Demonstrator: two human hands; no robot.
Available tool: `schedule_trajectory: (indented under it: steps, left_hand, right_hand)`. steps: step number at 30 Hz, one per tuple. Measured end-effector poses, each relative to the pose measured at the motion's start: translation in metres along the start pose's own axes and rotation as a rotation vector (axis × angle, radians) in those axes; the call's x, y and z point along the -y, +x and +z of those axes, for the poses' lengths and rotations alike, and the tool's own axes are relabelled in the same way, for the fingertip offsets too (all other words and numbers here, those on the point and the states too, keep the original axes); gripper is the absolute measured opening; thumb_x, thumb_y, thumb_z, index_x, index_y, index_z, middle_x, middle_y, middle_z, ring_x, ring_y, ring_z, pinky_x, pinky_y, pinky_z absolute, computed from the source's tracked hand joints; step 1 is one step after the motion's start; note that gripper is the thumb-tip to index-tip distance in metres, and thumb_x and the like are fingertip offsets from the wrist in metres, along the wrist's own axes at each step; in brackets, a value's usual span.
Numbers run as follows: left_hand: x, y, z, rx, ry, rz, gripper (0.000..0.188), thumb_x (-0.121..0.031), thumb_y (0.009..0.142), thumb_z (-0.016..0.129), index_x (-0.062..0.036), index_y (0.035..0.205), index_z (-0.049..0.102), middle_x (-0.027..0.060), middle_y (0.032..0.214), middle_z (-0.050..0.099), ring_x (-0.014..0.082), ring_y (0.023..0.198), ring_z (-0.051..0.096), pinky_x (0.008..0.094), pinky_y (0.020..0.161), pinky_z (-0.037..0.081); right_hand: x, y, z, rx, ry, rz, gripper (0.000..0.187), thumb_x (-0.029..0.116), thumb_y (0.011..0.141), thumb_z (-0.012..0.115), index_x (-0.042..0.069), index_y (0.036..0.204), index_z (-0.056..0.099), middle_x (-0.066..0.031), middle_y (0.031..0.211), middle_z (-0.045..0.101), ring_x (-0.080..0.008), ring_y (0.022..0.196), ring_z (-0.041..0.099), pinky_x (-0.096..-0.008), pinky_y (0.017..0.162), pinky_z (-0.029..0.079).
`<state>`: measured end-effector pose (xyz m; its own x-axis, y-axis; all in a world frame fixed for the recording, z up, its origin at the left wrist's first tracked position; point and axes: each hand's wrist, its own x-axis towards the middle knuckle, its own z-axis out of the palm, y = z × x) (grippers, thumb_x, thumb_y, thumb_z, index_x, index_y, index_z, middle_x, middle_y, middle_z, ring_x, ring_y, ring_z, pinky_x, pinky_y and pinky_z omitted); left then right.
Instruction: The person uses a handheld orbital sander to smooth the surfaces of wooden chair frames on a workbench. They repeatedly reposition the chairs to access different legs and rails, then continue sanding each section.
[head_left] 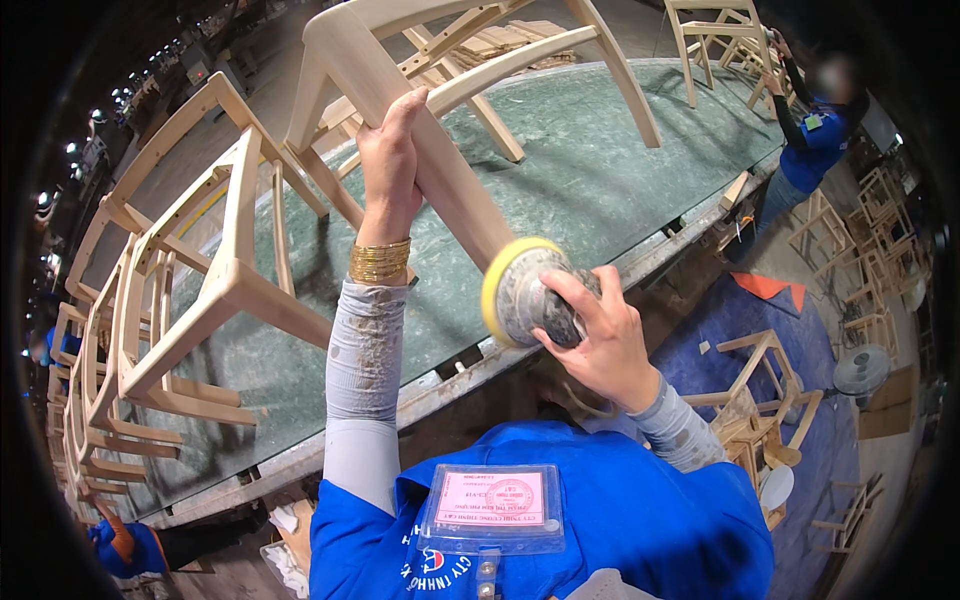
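Note:
My left hand (392, 160) is wrapped round a leg of a bare wooden chair frame (440, 175), which is tilted over the green work surface. In my right hand (607, 335) is a round power sander (540, 300) with a yellow pad edge. The pad lies against the lower end of that same leg, hiding its tip. My fingers grip the sander's dark, dusty body. A cord runs down from under my right hand, partly hidden.
Several wooden chair frames (230, 275) stand in a row along the left. The long green table (560, 200) has a metal edge. At the far right, a person in blue (815, 135) handles a chair. More frames (765, 400) and a fan (862, 371) stand on the floor.

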<state>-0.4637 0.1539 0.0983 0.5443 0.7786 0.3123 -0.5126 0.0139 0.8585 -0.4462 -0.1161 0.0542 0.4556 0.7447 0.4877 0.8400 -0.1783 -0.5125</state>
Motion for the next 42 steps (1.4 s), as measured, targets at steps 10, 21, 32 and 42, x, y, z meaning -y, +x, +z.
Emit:
schedule_trajectory:
  steps: [10,21,32,42]
  left_hand:
    - [0.001,0.0,-0.003,-0.004,0.013,-0.015,0.034,-0.031,0.084,0.062,-0.002,0.101,0.056,0.0122,0.068,0.059,0.0214,0.057,0.062,0.034,0.055,0.053]
    - [-0.01,0.001,-0.007,0.011,0.024,-0.058,0.034,-0.027,0.082,0.066,0.0006,0.101,0.059,0.0108,0.082,0.06,0.0198,0.066,0.062,0.0335,0.057,0.055]
    - [-0.015,0.004,-0.011,0.144,0.139,-0.062,0.039,-0.028,0.086,0.064,0.0019,0.107,0.051,0.0143,0.08,0.061,0.0255,0.067,0.066,0.0353,0.062,0.057]
    - [-0.012,-0.002,-0.01,0.124,0.117,-0.087,0.035,-0.029,0.081,0.07,-0.0016,0.101,0.064,0.0036,0.095,0.062,0.0123,0.089,0.056,0.027,0.079,0.045]
  right_hand:
    - [-0.007,0.0,-0.004,-0.01,0.009,-0.011,0.062,0.016,0.066,0.077,0.026,0.122,0.052,-0.0165,0.096,0.045,-0.0375,0.07,0.059,-0.0438,0.06,0.051]
    - [-0.025,-0.011,-0.017,0.004,-0.023,0.0,0.063,0.017,0.065,0.077,0.026,0.123,0.054,-0.0169,0.101,0.048,-0.036,0.073,0.062,-0.0422,0.063,0.052]
    - [-0.048,0.076,-0.019,-0.273,-0.138,-0.034,0.066,0.016,0.064,0.078,0.026,0.124,0.053,-0.0182,0.1,0.05,-0.0372,0.08,0.061,-0.0414,0.068,0.052]
    - [-0.005,0.066,-0.004,-0.211,0.017,-0.186,0.065,0.017,0.064,0.079,0.027,0.123,0.054,-0.0168,0.101,0.049,-0.0368,0.078,0.061,-0.0424,0.067,0.052]
